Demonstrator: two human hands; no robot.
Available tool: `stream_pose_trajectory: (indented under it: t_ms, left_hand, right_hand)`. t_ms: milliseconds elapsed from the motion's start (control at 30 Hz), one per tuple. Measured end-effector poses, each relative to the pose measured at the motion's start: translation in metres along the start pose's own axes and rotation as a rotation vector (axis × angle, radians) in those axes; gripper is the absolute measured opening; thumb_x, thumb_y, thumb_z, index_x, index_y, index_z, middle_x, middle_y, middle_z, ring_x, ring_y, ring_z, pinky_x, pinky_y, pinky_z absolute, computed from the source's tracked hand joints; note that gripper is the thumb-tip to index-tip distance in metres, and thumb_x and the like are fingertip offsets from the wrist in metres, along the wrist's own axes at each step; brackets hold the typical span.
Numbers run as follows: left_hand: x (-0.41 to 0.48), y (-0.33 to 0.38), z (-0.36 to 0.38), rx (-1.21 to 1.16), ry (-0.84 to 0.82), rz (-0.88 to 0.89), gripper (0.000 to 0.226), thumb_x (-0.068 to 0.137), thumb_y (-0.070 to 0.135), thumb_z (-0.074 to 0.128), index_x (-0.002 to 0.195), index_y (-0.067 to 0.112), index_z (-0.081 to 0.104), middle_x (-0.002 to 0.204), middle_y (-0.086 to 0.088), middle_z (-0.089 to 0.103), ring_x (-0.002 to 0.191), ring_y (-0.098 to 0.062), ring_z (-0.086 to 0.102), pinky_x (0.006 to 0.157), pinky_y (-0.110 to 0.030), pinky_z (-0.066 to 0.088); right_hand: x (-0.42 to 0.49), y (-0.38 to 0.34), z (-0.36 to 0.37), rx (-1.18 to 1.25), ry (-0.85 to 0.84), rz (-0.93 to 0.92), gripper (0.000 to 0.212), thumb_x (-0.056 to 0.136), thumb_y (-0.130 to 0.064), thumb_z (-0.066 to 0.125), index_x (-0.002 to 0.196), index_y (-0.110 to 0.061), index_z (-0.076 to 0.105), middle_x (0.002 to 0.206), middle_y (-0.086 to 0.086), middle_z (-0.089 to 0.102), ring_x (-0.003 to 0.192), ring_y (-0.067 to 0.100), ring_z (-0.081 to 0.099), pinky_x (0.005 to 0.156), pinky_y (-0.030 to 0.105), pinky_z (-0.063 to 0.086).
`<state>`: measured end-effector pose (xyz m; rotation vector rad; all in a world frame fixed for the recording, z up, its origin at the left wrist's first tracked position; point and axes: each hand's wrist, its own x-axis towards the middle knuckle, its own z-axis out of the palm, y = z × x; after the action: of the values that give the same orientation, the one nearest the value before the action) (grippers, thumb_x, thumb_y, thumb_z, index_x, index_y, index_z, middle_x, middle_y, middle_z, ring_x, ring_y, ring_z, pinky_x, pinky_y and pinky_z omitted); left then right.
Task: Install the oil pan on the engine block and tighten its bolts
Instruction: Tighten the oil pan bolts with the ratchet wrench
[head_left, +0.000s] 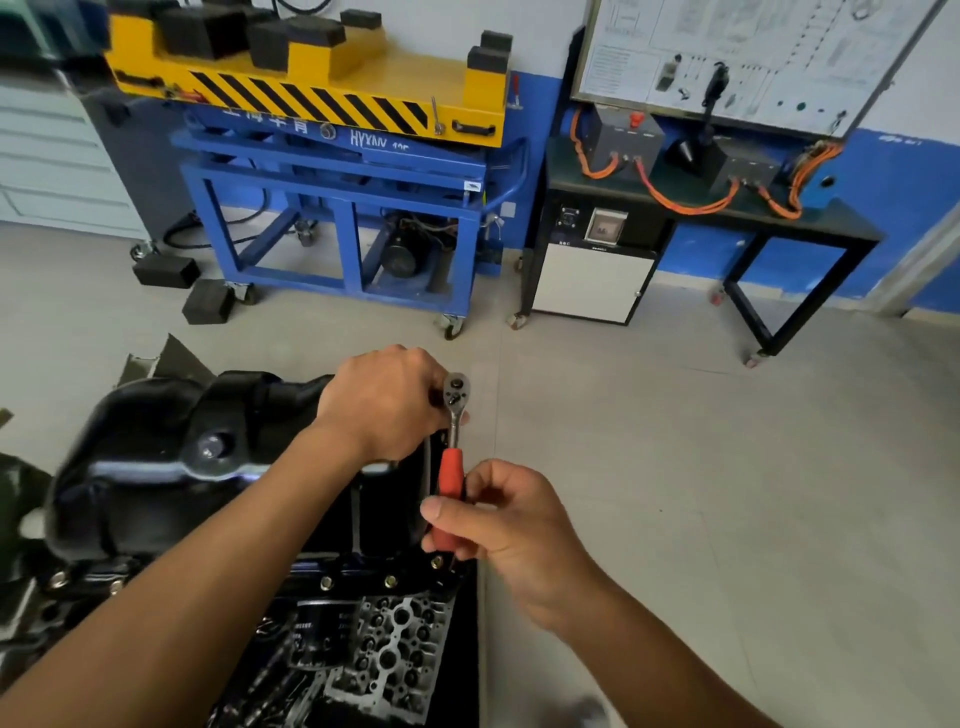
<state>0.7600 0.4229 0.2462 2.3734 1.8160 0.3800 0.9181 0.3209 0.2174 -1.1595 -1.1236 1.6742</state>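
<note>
Black stamped-steel oil pan (171, 457) already seated on engine block (384, 649), under left hand (384, 402), whose fingers steady chrome ratchet with red handle (451, 467). Right hand (506, 519) pinches handle. Near-edge bolts (326, 583) in; far-corner tightening apparently underway.

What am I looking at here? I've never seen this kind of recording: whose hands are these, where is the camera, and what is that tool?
There is no machine here. A person works with bare hands, and the single picture comes from a camera worn on their head, looking forward and down. The black oil pan sits on top of an engine, with bolts along its near edge. The right hand grips the red handle of a ratchet wrench. The left hand holds the wrench at its metal head. Behind them stands a blue cart with a yellow top.
</note>
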Motion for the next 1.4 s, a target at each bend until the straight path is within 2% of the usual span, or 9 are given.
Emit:
stream_pose_trajectory:
  t_ms: [133,267,400,500,600,700,833,1167,1400]
  left_hand:
    - [0.003,-0.003,-0.002,-0.007,-0.032,0.017,0.02,0.082,0.053,0.068,0.073,0.036,0.063,0.079,0.005,0.062,0.079,-0.023,0.057,0.067,-0.033,0.038]
    - [0.004,-0.005,0.0,-0.018,-0.04,0.031,0.022,0.082,0.06,0.067,0.086,0.038,0.07,0.083,0.007,0.065,0.08,-0.02,0.06,0.068,-0.033,0.041]
    - [0.005,-0.005,0.002,-0.003,-0.031,0.019,0.026,0.083,0.06,0.068,0.071,0.037,0.062,0.074,0.011,0.06,0.074,-0.017,0.057,0.065,-0.032,0.039]
    - [0.006,-0.004,0.002,-0.006,-0.031,0.01,0.025,0.082,0.06,0.068,0.083,0.035,0.07,0.085,0.006,0.068,0.081,-0.019,0.062,0.068,-0.032,0.04]
    - [0.006,-0.004,0.002,0.006,-0.034,0.008,0.029,0.082,0.061,0.067,0.091,0.034,0.071,0.093,0.004,0.069,0.089,-0.02,0.064,0.07,-0.032,0.041]
    - [0.005,-0.003,0.003,0.027,-0.026,0.004,0.028,0.083,0.062,0.065,0.087,0.035,0.068,0.094,0.005,0.068,0.089,-0.02,0.064,0.07,-0.032,0.041]
    - [0.003,-0.001,0.005,0.044,0.007,-0.025,0.033,0.085,0.062,0.061,0.066,0.038,0.049,0.073,0.01,0.053,0.076,-0.021,0.056,0.066,-0.032,0.037]
    - [0.003,0.005,0.003,0.08,0.006,-0.056,0.041,0.077,0.073,0.063,0.073,0.033,0.053,0.07,0.007,0.045,0.072,-0.021,0.049,0.067,-0.033,0.037]
    - [0.002,0.004,-0.001,0.047,-0.027,-0.068,0.029,0.083,0.06,0.066,0.077,0.033,0.059,0.089,0.003,0.066,0.081,-0.02,0.059,0.07,-0.032,0.04]
  right_hand:
    - [0.015,-0.046,-0.025,-0.551,-0.153,0.012,0.036,0.066,-0.016,0.086,0.071,-0.019,0.051,0.071,0.008,0.066,0.068,0.026,0.063,0.067,0.038,0.045]
    - [0.03,-0.105,-0.034,-1.342,-0.289,0.07,0.023,0.07,-0.019,0.085,0.08,-0.013,0.065,0.065,-0.005,0.072,0.053,0.002,0.062,0.052,0.016,0.043]
    - [0.053,-0.128,-0.034,-1.905,0.004,-0.145,0.016,0.084,-0.017,0.072,0.076,-0.016,0.058,0.07,0.0,0.059,0.058,0.019,0.057,0.051,0.03,0.041]
    - [0.075,-0.127,-0.034,-1.868,0.179,-0.307,0.008,0.09,-0.009,0.064,0.097,-0.014,0.065,0.085,0.004,0.056,0.072,0.023,0.056,0.065,0.04,0.052]
    - [0.088,-0.115,-0.03,-1.904,0.086,-0.48,0.014,0.089,-0.005,0.057,0.097,-0.016,0.063,0.091,0.004,0.061,0.085,0.029,0.06,0.071,0.042,0.054]
    - [0.09,-0.109,-0.029,-1.991,-0.023,-0.585,0.018,0.094,-0.035,0.058,0.097,-0.018,0.064,0.086,0.001,0.061,0.076,0.025,0.057,0.062,0.036,0.047]
    - [0.085,-0.123,-0.027,-2.018,-0.187,-0.504,0.045,0.094,-0.059,0.05,0.083,-0.017,0.062,0.065,-0.002,0.051,0.057,0.016,0.047,0.049,0.03,0.032]
    - [0.082,-0.115,0.011,-1.516,-0.165,-0.001,0.035,0.097,-0.023,0.048,0.066,-0.009,0.055,0.044,0.005,0.062,0.039,0.01,0.059,0.038,0.018,0.04]
    - [0.083,-0.13,0.013,-1.883,-0.325,-0.188,0.028,0.092,-0.027,0.067,0.07,-0.011,0.062,0.047,-0.005,0.057,0.054,0.012,0.056,0.049,0.026,0.039]
